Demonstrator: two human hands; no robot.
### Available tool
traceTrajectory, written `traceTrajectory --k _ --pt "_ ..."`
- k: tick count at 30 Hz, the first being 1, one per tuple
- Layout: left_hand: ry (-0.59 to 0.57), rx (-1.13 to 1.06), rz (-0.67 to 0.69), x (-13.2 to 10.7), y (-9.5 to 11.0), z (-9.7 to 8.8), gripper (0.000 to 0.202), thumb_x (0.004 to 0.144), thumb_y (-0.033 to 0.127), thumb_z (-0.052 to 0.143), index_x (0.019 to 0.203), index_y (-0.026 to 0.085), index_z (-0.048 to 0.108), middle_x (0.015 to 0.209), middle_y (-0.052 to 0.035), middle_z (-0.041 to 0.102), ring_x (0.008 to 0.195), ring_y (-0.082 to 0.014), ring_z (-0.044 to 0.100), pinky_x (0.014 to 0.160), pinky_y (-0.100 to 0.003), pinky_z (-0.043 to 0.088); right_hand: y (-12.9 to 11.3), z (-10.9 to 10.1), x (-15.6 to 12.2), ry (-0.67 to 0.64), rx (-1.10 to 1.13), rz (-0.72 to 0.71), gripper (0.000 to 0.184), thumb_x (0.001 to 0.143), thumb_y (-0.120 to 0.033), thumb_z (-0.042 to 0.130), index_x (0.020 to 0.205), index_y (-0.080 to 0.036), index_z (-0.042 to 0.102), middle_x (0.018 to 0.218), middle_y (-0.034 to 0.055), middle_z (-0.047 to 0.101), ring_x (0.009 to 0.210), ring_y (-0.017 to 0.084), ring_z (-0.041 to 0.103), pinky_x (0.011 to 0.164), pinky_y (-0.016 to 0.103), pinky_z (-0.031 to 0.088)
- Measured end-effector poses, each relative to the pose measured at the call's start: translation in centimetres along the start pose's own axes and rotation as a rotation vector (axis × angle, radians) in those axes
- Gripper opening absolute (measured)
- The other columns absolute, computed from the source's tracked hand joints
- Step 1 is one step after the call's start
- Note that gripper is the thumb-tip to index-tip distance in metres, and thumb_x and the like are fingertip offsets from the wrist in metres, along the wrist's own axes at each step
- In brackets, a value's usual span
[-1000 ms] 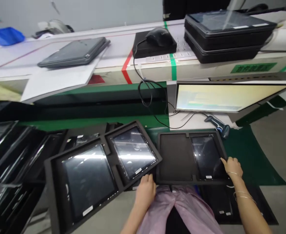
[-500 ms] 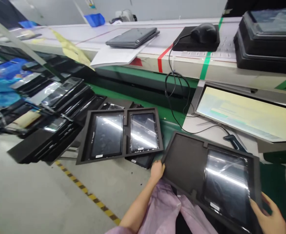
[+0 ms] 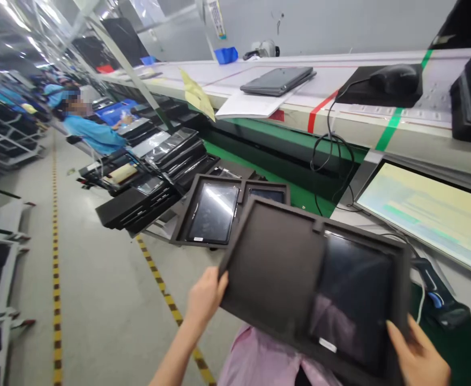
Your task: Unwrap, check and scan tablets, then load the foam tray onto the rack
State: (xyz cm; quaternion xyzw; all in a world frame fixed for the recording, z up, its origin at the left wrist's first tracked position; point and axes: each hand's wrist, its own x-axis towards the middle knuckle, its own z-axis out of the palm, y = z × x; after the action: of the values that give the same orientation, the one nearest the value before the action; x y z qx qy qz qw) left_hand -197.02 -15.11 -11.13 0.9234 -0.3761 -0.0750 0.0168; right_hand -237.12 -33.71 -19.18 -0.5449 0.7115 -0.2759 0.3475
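Note:
Between my two hands hangs a dark foam tray (image 3: 277, 262) with two compartments, tilted in front of my body. Its left compartment is bare, and a black tablet screen (image 3: 351, 295) with a small white label lies in the right one. My left hand (image 3: 206, 295) is closed on the tray's left edge. At the lower right corner my right hand (image 3: 418, 351) grips the rim, its thumb on top by the screen. Behind, a second foam tray (image 3: 182, 228) holds a tablet screen (image 3: 213, 212) and another screen (image 3: 266, 194), partly covered by my tray.
A monitor (image 3: 428, 209) and a barcode scanner (image 3: 440, 295) are at the right. The bench (image 3: 291, 115) carries a mouse (image 3: 396, 80) and a folded tablet (image 3: 279, 80). Stacked trays (image 3: 139, 206) stand left, near a seated co-worker (image 3: 90, 128). Striped tape (image 3: 56, 268) marks the floor.
The held tray has come up and left, now overlapping the second tray. Both hands have kept their hold on it. My view has turned left, bringing the co-worker and aisle in.

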Motion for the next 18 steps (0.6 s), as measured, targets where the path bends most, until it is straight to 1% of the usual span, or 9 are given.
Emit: traceTrajectory --k 2,4,5,7,9,11,14,16,18 --pt "0.056 0.020 -0.144 1.4 -4.1 -1.8 0.029 0.094 0.030 0.032 0.101 0.010 0.052 0.100 -0.0185 0.064 0.092 -0.0315 0.064 0.075 -0.038 0.049 -4.6 4.0 -1.2 -0.105 0.152 -0.074 0.086 0.064 -0.063 0.067 0.132 -0.010 0.054 0.110 0.0128 0.067 0.097 0.033 0.065 0.088 0.042 0.053" --pt "0.096 0.025 -0.251 3.1 -7.7 -4.1 0.031 0.094 0.029 0.032 0.107 0.008 0.049 0.101 -0.0207 0.065 0.096 -0.0336 0.064 0.075 -0.038 0.048 -9.7 8.9 -1.3 -0.251 0.277 -0.222 0.083 0.067 -0.060 0.064 0.129 -0.007 0.055 0.117 0.0137 0.064 0.097 0.029 0.066 0.089 0.037 0.053" --pt "0.105 0.025 -0.293 4.1 -9.1 -5.2 0.031 0.094 0.030 0.032 0.107 0.008 0.049 0.098 -0.0216 0.065 0.096 -0.0352 0.064 0.075 -0.039 0.048 -12.2 11.3 -1.0 -0.295 0.293 -0.303 0.080 0.070 -0.059 0.061 0.130 -0.006 0.054 0.118 0.0137 0.063 0.098 0.028 0.065 0.091 0.036 0.052" --pt "0.105 0.013 -0.353 6.5 -11.2 -7.0 0.031 0.095 0.032 0.033 0.106 0.007 0.047 0.093 -0.0228 0.066 0.094 -0.0381 0.064 0.074 -0.040 0.046 -16.4 15.7 0.3 -0.328 0.273 -0.424 0.077 0.073 -0.058 0.057 0.130 -0.006 0.054 0.116 0.0129 0.065 0.096 0.026 0.066 0.090 0.034 0.051" --pt "0.092 -0.020 -0.374 9.5 -12.2 -7.8 0.031 0.096 0.034 0.033 0.107 0.008 0.045 0.095 -0.0237 0.066 0.097 -0.0382 0.063 0.075 -0.039 0.045 -19.4 19.1 2.1 -0.314 0.224 -0.473 0.075 0.073 -0.057 0.053 0.130 -0.008 0.055 0.112 0.0131 0.066 0.096 0.027 0.065 0.090 0.036 0.050" --pt "0.067 -0.074 -0.358 12.7 -12.7 -7.4 0.029 0.096 0.033 0.034 0.109 0.009 0.043 0.098 -0.0240 0.066 0.100 -0.0365 0.063 0.077 -0.037 0.044 -21.0 21.8 4.1 -0.289 0.149 -0.474 0.075 0.071 -0.057 0.052 0.127 -0.008 0.058 0.110 0.0162 0.067 0.098 0.032 0.063 0.091 0.041 0.047" --pt "0.005 -0.182 -0.310 16.4 -13.6 -5.7 0.022 0.095 0.030 0.037 0.106 0.011 0.041 0.100 -0.0231 0.065 0.098 -0.0337 0.064 0.075 -0.034 0.043 -21.5 24.3 6.4 -0.293 0.014 -0.441 0.082 0.063 -0.059 0.054 0.121 -0.003 0.062 0.107 0.0225 0.066 0.101 0.040 0.060 0.092 0.049 0.043" --pt "-0.037 -0.268 -0.268 17.3 -14.5 -4.8 0.017 0.094 0.030 0.039 0.102 0.014 0.039 0.097 -0.0201 0.066 0.095 -0.0318 0.065 0.072 -0.032 0.042 -21.1 25.0 7.0 -0.308 -0.033 -0.414 0.087 0.062 -0.061 0.053 0.125 -0.003 0.059 0.111 0.0223 0.064 0.102 0.040 0.060 0.092 0.049 0.044" --pt "-0.071 -0.354 -0.227 17.1 -15.5 -4.4 0.013 0.093 0.029 0.041 0.096 0.018 0.036 0.092 -0.0160 0.066 0.091 -0.0301 0.065 0.070 -0.030 0.041 -20.2 25.1 6.9 -0.328 -0.066 -0.391 0.088 0.064 -0.063 0.052 0.131 -0.006 0.054 0.115 0.0182 0.064 0.103 0.036 0.061 0.092 0.044 0.045"
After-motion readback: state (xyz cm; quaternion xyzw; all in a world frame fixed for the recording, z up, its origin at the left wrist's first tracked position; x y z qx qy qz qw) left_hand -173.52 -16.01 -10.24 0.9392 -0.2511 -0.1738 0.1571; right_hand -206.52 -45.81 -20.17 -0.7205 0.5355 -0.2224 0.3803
